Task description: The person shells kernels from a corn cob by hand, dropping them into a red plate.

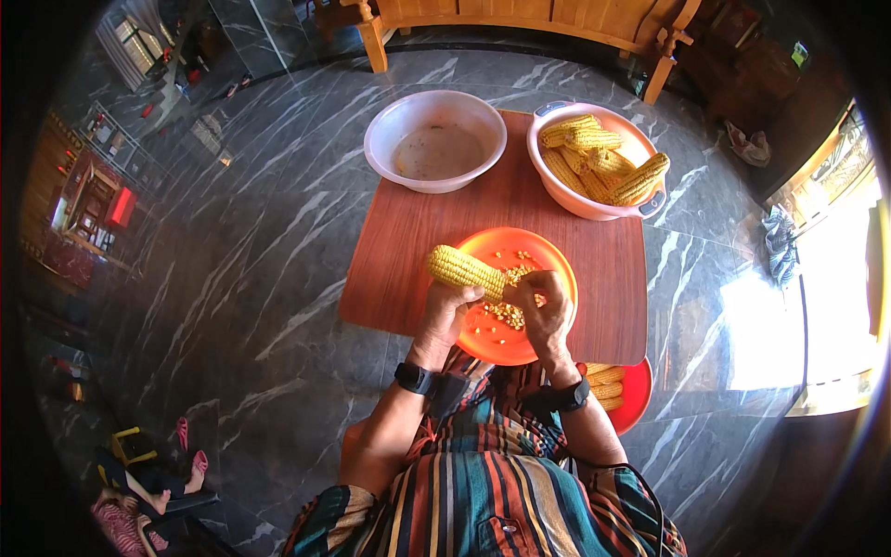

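My left hand [449,310] grips a dried yellow ear of corn [465,270], tilted with one end up to the left. At the ear's lower right end, the fingers of my right hand [546,306] are curled against it; the exact contact is partly hidden by the fingers. Beneath both hands lies an orange round plastic basin [508,348]. Loose corn kernels [507,317] are scattered over its bottom. Kernels still cover most of the ear that I can see.
On the reddish wooden table [397,264] stand a whitish basin [435,104] and a pink basin [592,205] piled with corn ears [581,139]. A red basin [637,397] with several ears sits low right. A wooden bench [515,17] is beyond; another person's legs [174,491] show lower left.
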{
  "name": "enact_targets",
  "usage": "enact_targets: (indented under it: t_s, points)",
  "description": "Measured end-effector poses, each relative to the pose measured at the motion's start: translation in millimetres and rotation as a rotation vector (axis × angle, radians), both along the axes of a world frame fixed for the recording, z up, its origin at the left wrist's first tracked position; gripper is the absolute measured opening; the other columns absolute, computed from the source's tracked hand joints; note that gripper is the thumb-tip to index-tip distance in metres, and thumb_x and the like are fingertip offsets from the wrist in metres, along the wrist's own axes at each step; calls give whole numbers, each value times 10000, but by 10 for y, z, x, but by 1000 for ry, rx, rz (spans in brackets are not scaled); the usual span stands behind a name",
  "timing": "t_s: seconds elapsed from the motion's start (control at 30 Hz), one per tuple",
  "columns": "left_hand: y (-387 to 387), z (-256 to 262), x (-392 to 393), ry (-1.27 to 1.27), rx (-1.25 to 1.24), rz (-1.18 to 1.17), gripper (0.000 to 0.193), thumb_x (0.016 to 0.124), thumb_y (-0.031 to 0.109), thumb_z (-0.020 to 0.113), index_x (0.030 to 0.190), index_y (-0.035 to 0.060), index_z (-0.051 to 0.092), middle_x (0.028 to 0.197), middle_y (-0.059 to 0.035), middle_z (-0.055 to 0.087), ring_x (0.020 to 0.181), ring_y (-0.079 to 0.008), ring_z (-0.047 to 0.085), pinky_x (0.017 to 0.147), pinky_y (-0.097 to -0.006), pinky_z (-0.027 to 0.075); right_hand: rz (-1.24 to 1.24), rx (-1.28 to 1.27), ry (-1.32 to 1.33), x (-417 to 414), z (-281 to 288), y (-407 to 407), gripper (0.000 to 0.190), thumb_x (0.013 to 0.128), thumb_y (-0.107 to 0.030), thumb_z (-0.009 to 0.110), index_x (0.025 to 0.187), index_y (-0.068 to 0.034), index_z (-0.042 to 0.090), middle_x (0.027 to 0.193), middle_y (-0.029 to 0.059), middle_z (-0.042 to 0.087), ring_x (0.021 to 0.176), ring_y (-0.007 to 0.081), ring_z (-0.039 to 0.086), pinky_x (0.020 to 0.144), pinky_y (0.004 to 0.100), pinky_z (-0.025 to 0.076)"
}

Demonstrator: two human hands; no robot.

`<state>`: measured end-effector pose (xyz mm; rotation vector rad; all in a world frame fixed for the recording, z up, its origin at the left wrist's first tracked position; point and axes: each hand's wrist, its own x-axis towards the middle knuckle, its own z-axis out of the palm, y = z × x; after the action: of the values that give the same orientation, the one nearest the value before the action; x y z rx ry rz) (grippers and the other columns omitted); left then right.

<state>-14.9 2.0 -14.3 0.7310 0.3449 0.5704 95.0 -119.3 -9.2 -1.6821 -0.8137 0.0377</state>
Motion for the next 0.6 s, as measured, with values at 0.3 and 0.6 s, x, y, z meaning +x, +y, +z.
enact_targets:
  t_s: [0.3, 0.6]
  points:
    - [-39, 87, 15, -6, 49, -37, 441, 699, 25, 694, 1115, -9, 551, 1020, -83, 617, 944, -194, 605, 878, -341, 497, 287, 99, 698, 76, -78, -11, 297, 894, -244, 641, 929, 31, 535, 781, 111, 636, 721, 157, 643, 605, 266, 530]
    - [2, 20, 27, -14, 11, -102, 506, 734, 88, 730, 1184, 29, 505, 1085, -76, 590, 997, -199, 588, 872, -379, 516, 286, 86, 461, 35, -84, -29, 181, 892, -159, 621, 913, 11, 559, 791, 88, 620, 710, 135, 615, 603, 266, 504]
